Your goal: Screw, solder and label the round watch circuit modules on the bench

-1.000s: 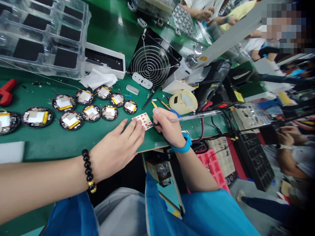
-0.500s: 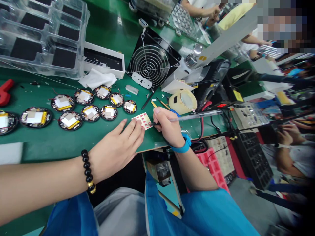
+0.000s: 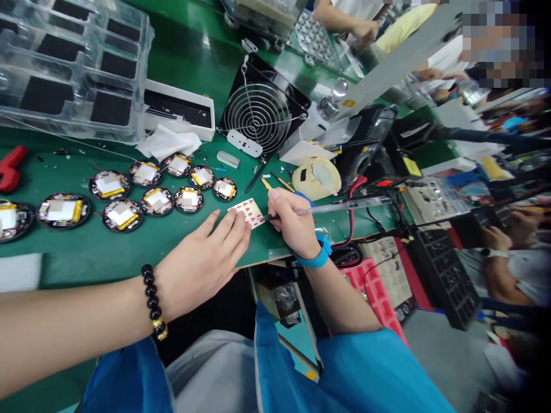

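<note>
My left hand (image 3: 202, 261) lies flat with its fingers stretched over the lower left edge of a small pale sheet (image 3: 257, 210) with rows of red marks. In my right hand (image 3: 295, 223) is a clear-barrelled pen (image 3: 340, 205), gripped between thumb and fingers. The pen's dark tip meets the sheet's right side; whether it touches cannot be made out. Left of the sheet, several round black units (image 3: 189, 199) with white and yellow parts inside lie on the green bench (image 3: 172, 229).
A fan with a wire guard (image 3: 257, 117) stands behind the sheet. Beside it are a tape roll (image 3: 316, 179) and a metal-capped bottle (image 3: 331, 100). A clear compartment tray (image 3: 77, 74) and a white box (image 3: 178, 109) sit back left. Co-workers' hands (image 3: 365, 31) show across the bench.
The view has shifted slightly. My left hand stays on the sheet and my right hand keeps the pen at almost the same spot. Co-workers' hands in the background have moved.
</note>
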Motion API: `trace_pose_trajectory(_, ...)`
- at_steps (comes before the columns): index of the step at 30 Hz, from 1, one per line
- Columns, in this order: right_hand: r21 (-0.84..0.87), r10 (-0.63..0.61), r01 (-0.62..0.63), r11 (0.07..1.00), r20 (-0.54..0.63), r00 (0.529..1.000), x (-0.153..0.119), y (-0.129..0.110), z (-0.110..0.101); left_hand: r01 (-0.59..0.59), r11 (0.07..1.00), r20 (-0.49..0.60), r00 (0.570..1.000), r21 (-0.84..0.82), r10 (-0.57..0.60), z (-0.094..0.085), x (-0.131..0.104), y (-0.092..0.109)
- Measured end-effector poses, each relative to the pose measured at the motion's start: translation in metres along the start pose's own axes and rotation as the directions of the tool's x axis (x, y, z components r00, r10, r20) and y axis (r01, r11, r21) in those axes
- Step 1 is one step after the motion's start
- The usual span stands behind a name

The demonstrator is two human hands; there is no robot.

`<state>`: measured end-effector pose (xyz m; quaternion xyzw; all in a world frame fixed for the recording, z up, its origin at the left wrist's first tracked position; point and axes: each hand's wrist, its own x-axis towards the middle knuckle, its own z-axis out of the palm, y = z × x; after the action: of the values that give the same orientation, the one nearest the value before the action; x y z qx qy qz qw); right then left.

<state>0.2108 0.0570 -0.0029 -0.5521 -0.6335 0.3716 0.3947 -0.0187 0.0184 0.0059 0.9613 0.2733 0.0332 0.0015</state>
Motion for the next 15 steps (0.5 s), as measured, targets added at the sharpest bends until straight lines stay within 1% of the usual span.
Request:
trace_pose_trajectory(2, 0.035, 0.001, 0.001, 0.999, -0.042, 0.999, -0.001, 0.001, 0.0, -0.007, 1.0, -0.033, 0.999, 0.005, 0.007, 0.002, -0.002, 0.0)
trace_pose_trajectory(4, 0.093, -0.019, 0.024, 0.995, -0.047, 0.999, -0.002, 0.0, 0.001, -0.014, 1.0, -0.087, 0.996, -0.001, 0.014, 0.005, -0.004, -0.001)
trace_pose_trajectory(6, 0.132, -0.089, 0.091, 0.987, -0.017, 0.996, -0.003, -0.002, 0.002, -0.03, 1.0, -0.143, 0.989, 0.006, 0.03, 0.008, -0.005, -0.003)
trace_pose_trajectory(8, 0.133, -0.174, 0.171, 0.976, 0.01, 0.985, -0.003, -0.004, 0.0, -0.049, 0.998, -0.193, 0.98, 0.041, 0.056, 0.012, -0.005, -0.006)
trace_pose_trajectory(10, 0.058, -0.215, 0.216, 0.975, -0.021, 0.976, -0.004, -0.008, -0.006, -0.063, 0.994, -0.227, 0.97, 0.092, 0.083, 0.014, -0.003, -0.009)
trace_pose_trajectory(12, -0.079, -0.215, 0.206, 0.975, -0.135, 0.967, -0.007, -0.011, -0.017, -0.064, 0.99, -0.241, 0.966, 0.126, 0.094, 0.015, -0.002, -0.011)
trace_pose_trajectory(14, -0.203, -0.222, 0.172, 0.964, -0.255, 0.941, -0.012, -0.012, -0.034, -0.06, 0.988, -0.243, 0.965, 0.14, 0.093, 0.015, -0.001, -0.012)
trace_pose_trajectory(15, -0.244, -0.242, 0.175, 0.954, -0.278, 0.93, -0.015, -0.011, -0.044, -0.059, 0.989, -0.244, 0.965, 0.138, 0.092, 0.015, -0.001, -0.012)
